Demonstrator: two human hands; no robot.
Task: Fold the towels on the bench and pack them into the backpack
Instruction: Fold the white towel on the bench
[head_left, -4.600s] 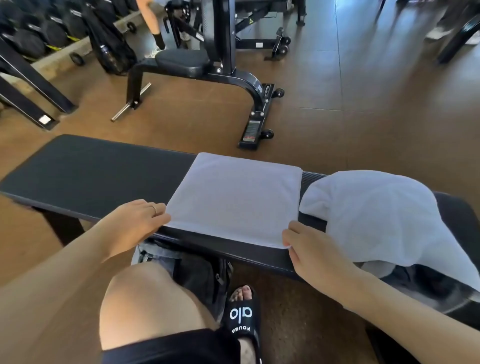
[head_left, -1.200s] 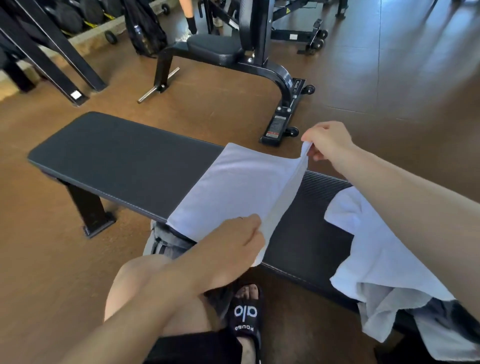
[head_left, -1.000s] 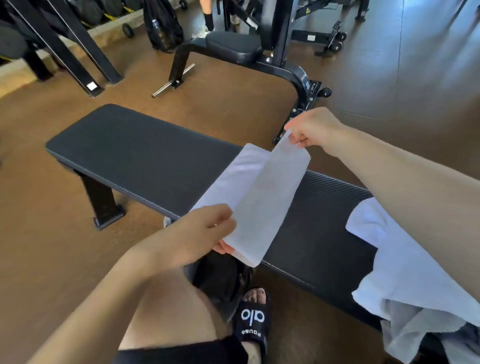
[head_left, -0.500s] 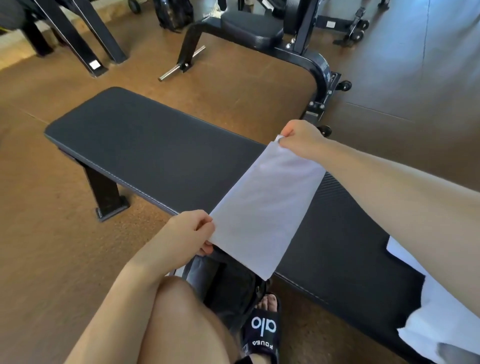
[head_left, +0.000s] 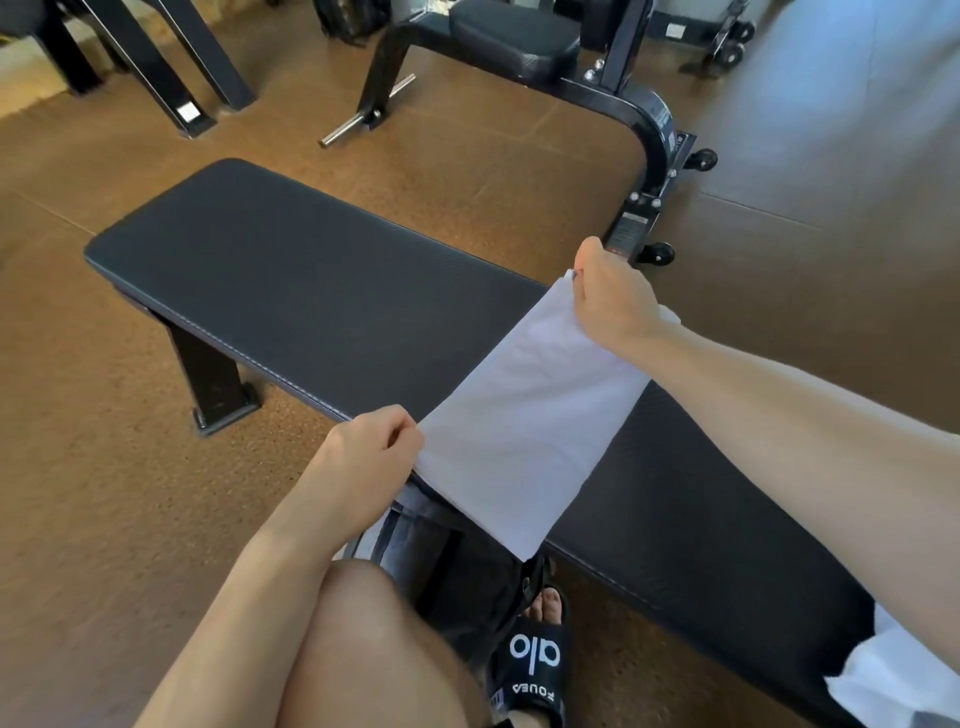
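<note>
A white towel (head_left: 524, 421), folded into a narrow strip, lies across the black bench (head_left: 291, 291), its near end hanging over the front edge. My left hand (head_left: 363, 452) pinches its near left corner at the bench's front edge. My right hand (head_left: 613, 301) grips its far end above the bench's back edge. A second, loose white towel (head_left: 893, 675) lies at the bench's right end, partly out of frame. The dark backpack (head_left: 457, 566) stands on the floor under the bench's front edge, between my knee and my sandal.
A black exercise machine (head_left: 639, 104) with a padded seat stands on the brown floor behind the bench. Black rack legs (head_left: 171, 67) rise at the far left. My knee (head_left: 363, 649) and sandalled foot (head_left: 535, 660) are in front of the bench.
Both hands folded the flat towel's right half over to the left, making a narrow strip. The view has shifted left and down, so the second towel has slid toward the frame's right edge.
</note>
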